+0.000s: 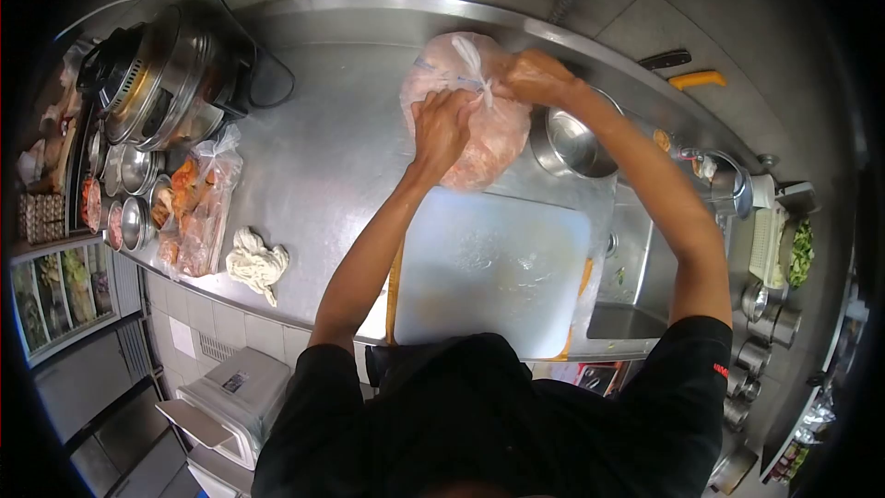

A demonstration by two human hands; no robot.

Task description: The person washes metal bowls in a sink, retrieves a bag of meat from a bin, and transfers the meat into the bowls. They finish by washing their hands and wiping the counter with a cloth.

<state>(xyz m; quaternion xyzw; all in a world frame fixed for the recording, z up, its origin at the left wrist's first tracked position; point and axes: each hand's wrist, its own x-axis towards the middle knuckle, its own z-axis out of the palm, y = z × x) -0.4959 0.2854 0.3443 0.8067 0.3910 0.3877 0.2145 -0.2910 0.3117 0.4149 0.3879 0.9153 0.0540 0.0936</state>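
A large clear plastic bag (pixel 484 152) full of pale pink pieces, perhaps raw meat, lies on the steel counter behind the cutting board. Its twisted neck (pixel 470 55) points up toward the wall. My left hand (pixel 441 134) is on the bag's left side, its fingers bent and gripping the plastic close to the neck. On the other side of the neck, my right hand (pixel 539 78) is closed on the bag's plastic; its fingertips are partly hidden. The white cutting board (pixel 493 267) lies wet in front of me, just below the bag.
A steel pot (pixel 576 138) stands right of the bag, beside the sink (pixel 636 249). Left are a crumpled cloth (pixel 257 263), bagged orange food (pixel 198 207), steel bowls (pixel 138 171) and a corded appliance (pixel 166 78). Knives (pixel 696 79) hang on the wall.
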